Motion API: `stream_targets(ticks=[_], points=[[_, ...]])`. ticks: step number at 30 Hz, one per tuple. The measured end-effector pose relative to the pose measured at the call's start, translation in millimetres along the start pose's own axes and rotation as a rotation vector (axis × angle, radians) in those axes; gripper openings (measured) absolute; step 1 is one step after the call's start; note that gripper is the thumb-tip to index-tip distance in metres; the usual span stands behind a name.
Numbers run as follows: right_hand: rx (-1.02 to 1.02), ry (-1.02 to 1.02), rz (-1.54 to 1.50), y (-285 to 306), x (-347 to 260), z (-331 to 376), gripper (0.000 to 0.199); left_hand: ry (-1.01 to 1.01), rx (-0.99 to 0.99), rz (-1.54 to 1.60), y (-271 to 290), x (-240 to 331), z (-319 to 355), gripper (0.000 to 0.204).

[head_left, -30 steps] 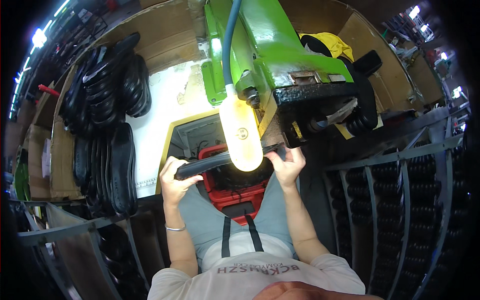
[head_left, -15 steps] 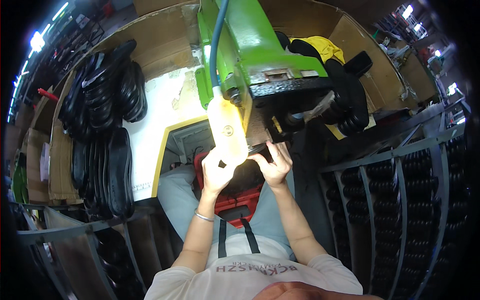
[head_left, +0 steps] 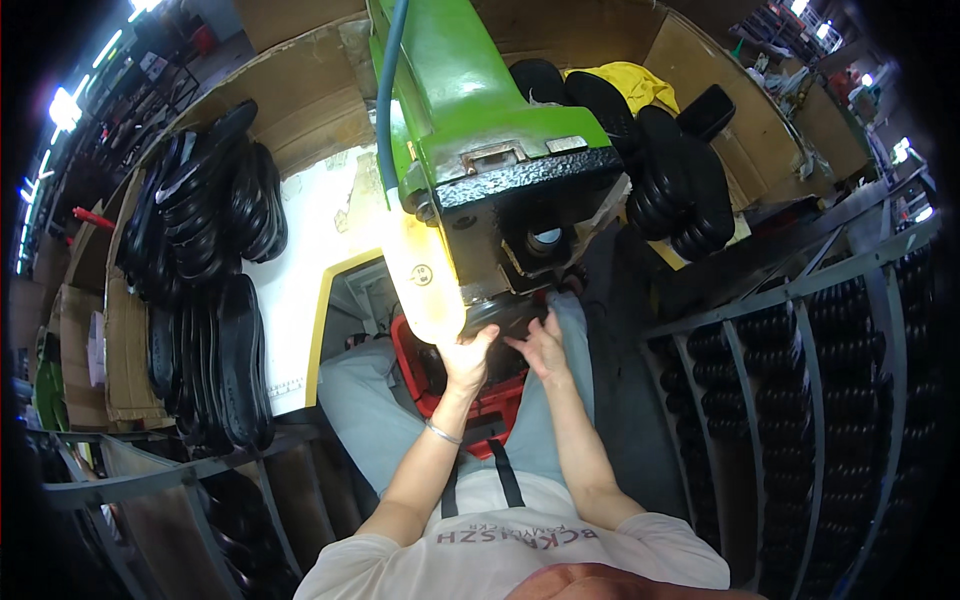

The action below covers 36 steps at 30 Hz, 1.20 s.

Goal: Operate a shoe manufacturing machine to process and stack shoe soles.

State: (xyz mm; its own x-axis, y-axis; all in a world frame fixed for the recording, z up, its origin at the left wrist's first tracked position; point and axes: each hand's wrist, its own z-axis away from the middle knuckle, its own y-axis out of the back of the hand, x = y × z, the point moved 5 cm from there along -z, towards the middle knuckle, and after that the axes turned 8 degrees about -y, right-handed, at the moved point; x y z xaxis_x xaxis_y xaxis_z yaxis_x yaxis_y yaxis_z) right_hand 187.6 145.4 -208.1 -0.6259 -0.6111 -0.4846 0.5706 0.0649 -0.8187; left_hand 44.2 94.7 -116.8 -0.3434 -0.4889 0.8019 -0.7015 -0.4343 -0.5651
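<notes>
In the middle of the frame I have both hands raised under the green machine. My left hand has its fingers curled around the near edge of a dark shoe sole, which sits just under the machine's black head, beside the bright lamp. My right hand rests against the same sole with its fingers spread and open. A red crate sits below my hands, between my knees. Stacks of black soles fill the left of the frame, lying on a white surface. More soles are piled at the upper right.
</notes>
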Motion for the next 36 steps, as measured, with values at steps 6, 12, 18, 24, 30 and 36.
stream_targets(ticks=[6, 12, 18, 24, 30, 36], points=[[0.379, 0.536, 0.434, -25.1, -100.6, 37.4, 0.062, -0.076, -0.086, -0.141, -3.7, 6.2, -13.0, 0.033], [0.407, 0.834, 0.811, -73.1, -162.3, 66.5, 0.07, -0.235, -0.294, -0.406, -9.6, 77.4, -35.6, 0.051], [0.184, 0.826, 0.891, -122.2, -138.4, 70.2, 0.07, -0.205, -0.112, -0.202, 32.6, 125.9, -46.0, 0.033], [0.017, 0.9, 0.918, -147.5, -92.8, 55.7, 0.072, -0.102, -0.043, 0.014, 111.5, 131.9, -40.0, 0.036], [0.015, 1.056, 1.083, -165.2, -66.4, 49.7, 0.071, -0.035, -0.116, 0.041, 145.0, 125.3, -35.0, 0.033], [0.019, 1.277, 1.328, -192.4, -72.6, 61.3, 0.067, -0.526, -0.55, -1.292, 27.4, 135.1, -39.3, 0.038]])
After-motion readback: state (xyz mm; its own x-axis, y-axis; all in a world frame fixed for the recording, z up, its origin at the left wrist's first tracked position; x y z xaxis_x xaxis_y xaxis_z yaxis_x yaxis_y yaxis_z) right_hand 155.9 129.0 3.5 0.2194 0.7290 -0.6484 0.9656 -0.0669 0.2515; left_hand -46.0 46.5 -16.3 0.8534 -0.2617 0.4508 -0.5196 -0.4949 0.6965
